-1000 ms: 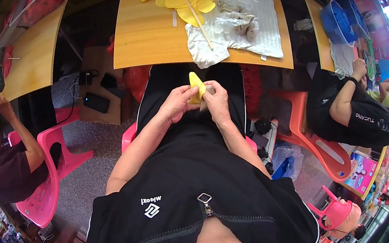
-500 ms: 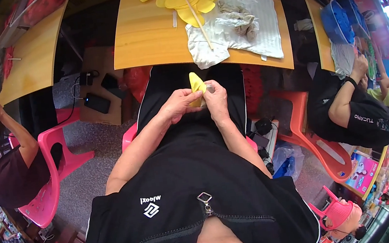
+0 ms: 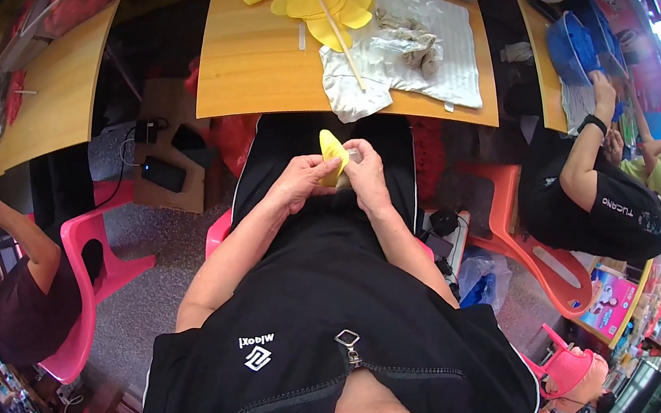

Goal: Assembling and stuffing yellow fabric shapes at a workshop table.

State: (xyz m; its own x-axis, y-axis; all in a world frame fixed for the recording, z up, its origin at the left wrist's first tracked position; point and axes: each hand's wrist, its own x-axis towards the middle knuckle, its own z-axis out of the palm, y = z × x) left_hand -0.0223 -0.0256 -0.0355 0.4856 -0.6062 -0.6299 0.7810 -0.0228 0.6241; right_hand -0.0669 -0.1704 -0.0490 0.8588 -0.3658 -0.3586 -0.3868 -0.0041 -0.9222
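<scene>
Your left hand [image 3: 299, 184] is pinching the yellow fabric piece [image 3: 332, 150] over your lap, and your right hand [image 3: 365, 176] is gripping its other edge; if either pinch is loosening, it is likely slipping floorward.

The scene is bright with even daylight. A strong white glare burns out the right edge, near the window side. The wooden table [image 3: 263, 58] is well lit, with only soft shadows under it. Straight edges bend toward the black round rim, where details become small and blurred.
</scene>
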